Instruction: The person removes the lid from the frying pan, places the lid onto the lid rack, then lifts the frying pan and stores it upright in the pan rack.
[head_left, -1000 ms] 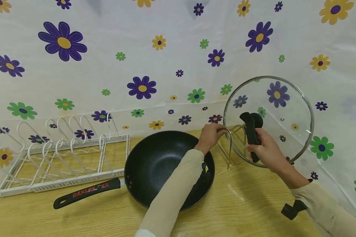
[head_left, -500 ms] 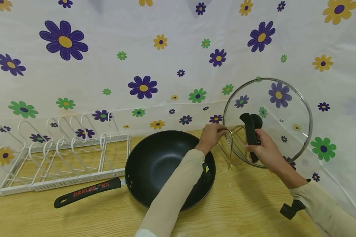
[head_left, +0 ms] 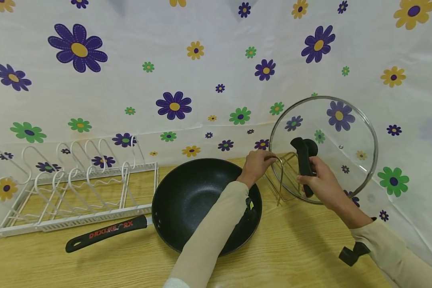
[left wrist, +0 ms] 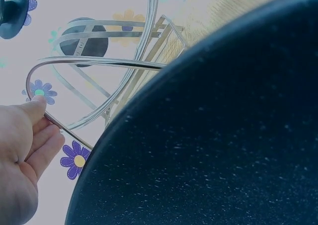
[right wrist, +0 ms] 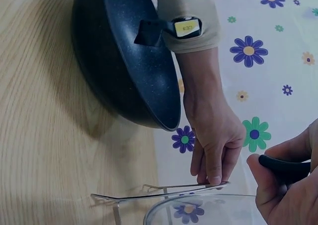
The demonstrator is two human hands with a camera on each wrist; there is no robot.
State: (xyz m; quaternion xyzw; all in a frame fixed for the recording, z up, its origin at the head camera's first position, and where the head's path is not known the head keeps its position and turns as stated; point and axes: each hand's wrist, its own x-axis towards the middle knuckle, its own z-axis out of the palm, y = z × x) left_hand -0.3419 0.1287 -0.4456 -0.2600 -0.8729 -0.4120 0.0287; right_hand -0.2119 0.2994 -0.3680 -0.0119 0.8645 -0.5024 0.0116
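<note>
A round glass lid [head_left: 340, 136] stands upright at the right. My right hand [head_left: 318, 181] grips its black handle [head_left: 304, 160]. The lid's lower edge sits within a thin metal wire stand [head_left: 282, 176] on the wooden table. My left hand [head_left: 263, 161] reaches over a black wok [head_left: 198, 200] and rests its fingers on the stand's top wire loop. In the left wrist view, my fingertips [left wrist: 38, 102] touch the wire stand [left wrist: 99, 62]. The right wrist view shows my left hand [right wrist: 213, 145] with its fingers lying straight on the wire [right wrist: 164, 191], above the lid's rim [right wrist: 198, 210].
The wok's long black handle [head_left: 106, 233] points left along the table. A white wire dish rack [head_left: 75, 188] stands at the back left. A flowered sheet [head_left: 201, 72] hangs close behind everything. The wooden table front [head_left: 291, 252] lies bare.
The lid has sunk a little and shifted slightly left toward the stand. Both hands keep their hold and place.
</note>
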